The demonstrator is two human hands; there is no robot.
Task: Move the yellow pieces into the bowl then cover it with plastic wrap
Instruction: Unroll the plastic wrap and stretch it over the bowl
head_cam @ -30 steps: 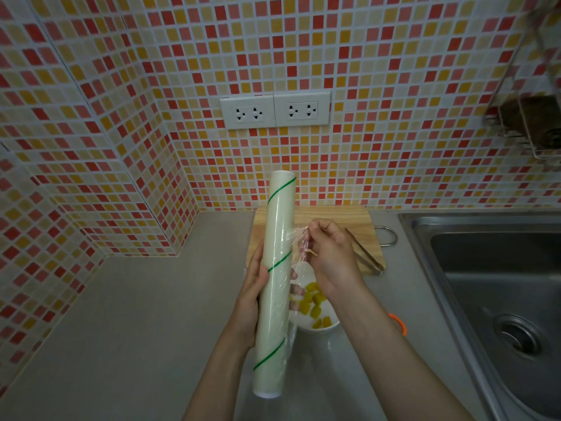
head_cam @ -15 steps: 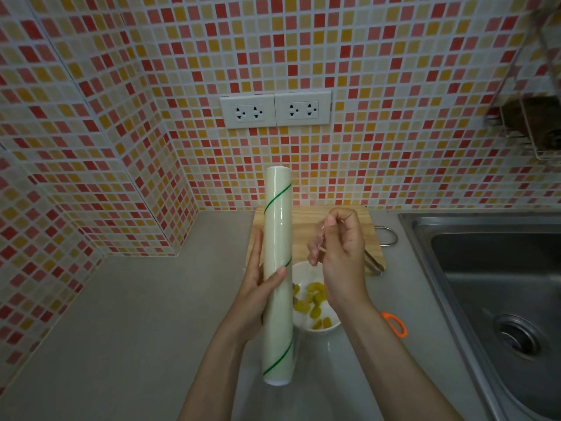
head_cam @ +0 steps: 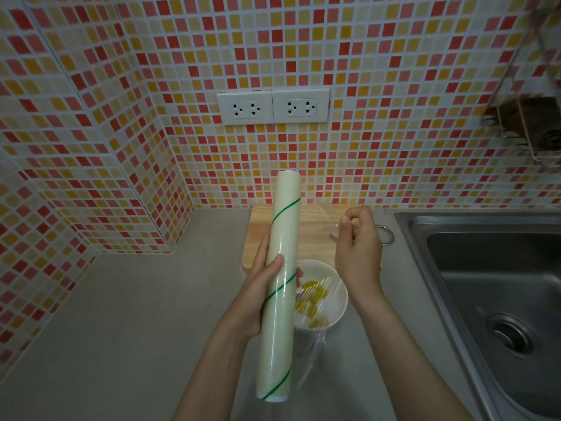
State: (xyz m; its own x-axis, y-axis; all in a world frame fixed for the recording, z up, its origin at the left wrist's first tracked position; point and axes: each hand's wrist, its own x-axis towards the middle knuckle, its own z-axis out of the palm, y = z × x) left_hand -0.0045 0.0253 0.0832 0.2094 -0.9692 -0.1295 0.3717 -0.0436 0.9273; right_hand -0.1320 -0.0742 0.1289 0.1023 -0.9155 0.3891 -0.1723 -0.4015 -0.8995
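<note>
My left hand [head_cam: 263, 281] grips a long pale roll of plastic wrap [head_cam: 280, 281] with a green spiral stripe, held upright above the counter. My right hand [head_cam: 358, 247] pinches the loose edge of the clear film [head_cam: 321, 296] and holds it out to the right of the roll. Below the stretched film stands a white bowl [head_cam: 335, 311] with yellow pieces [head_cam: 312, 294] inside, blurred by the film. The roll hides the bowl's left side.
A wooden cutting board [head_cam: 258, 235] lies behind the bowl against the tiled wall, with metal tongs partly hidden by my right hand. A steel sink [head_cam: 491, 284] fills the right side. Grey counter [head_cam: 121, 314] stretches to the left. A wire rack [head_cam: 528, 126] hangs at upper right.
My right hand has pulled the film's edge away from the roll toward the right, so a sheet now spans over the bowl. The roll has stayed nearly in place.
</note>
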